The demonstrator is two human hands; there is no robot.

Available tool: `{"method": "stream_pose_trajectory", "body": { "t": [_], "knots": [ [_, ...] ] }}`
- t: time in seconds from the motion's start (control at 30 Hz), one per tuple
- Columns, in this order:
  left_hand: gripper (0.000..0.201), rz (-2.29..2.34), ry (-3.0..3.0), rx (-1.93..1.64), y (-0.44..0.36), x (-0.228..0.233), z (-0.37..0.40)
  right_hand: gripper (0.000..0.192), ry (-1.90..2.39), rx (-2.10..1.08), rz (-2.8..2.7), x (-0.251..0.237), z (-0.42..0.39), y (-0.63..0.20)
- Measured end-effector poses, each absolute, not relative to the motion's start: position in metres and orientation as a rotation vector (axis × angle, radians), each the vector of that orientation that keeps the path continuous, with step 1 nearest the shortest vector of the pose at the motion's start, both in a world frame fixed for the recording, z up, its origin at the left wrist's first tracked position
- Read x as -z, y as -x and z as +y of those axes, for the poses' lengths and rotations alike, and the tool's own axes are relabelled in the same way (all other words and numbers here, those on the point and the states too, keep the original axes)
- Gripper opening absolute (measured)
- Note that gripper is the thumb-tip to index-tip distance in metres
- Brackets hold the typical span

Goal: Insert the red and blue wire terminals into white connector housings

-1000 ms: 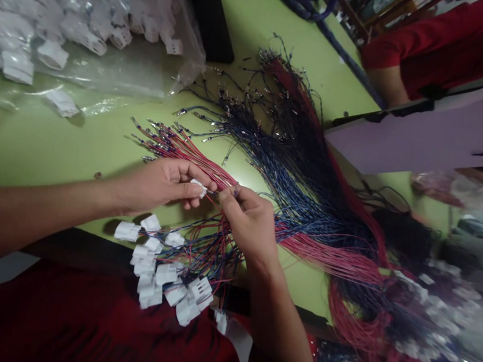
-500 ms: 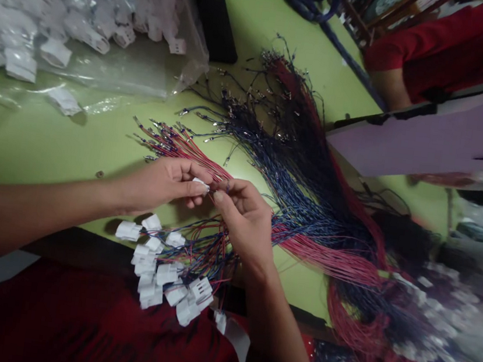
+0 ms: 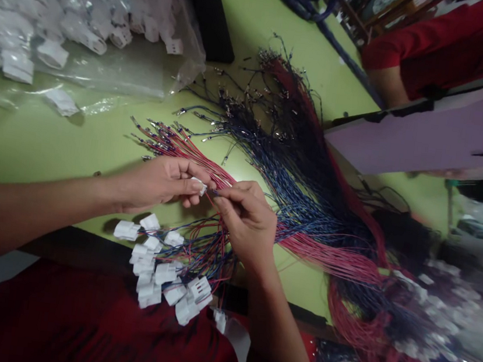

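Observation:
Between thumb and fingers, my left hand [image 3: 168,186] pinches a small white connector housing [image 3: 198,186]. A red wire runs down from it. Just to its right, my right hand [image 3: 248,220] pinches a thin dark wire [image 3: 217,192], its tip pointed at the housing with a small gap between. Below my hands lie several wired white connectors [image 3: 155,270] on red and blue leads, hanging over the table edge. Behind my hands is a bundle of red wires [image 3: 184,147] with crimped metal ends. Blue wires [image 3: 285,180] spread to its right.
A clear plastic bag [image 3: 118,72] of white housings lies at upper left, with one loose housing [image 3: 61,101] by it. A black flat object [image 3: 214,22] stands behind. A purple panel [image 3: 432,134] borders the right. Another person's red sleeve [image 3: 385,49] shows at upper right.
My right hand has drawn slightly right and away from the housing, so its fingertips and the dark wire now show more clearly. My left hand keeps its hold on the housing.

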State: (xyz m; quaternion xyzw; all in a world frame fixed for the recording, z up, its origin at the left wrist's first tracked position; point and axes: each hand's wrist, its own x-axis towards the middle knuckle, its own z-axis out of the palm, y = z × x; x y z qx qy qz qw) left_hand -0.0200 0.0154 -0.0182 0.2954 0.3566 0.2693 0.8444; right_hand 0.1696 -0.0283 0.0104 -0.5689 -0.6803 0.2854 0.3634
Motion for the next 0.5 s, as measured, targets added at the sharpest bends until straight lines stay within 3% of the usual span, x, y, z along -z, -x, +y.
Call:
{"method": "stream_pose_trajectory", "body": {
  "t": [0.5],
  "knots": [
    [0.011, 0.703, -0.622, -0.581, 0.0229, 0.0185, 0.0157, 0.015, 1.465, -0.857, -1.848, -0.0125, -0.027, -0.175]
  ]
}}
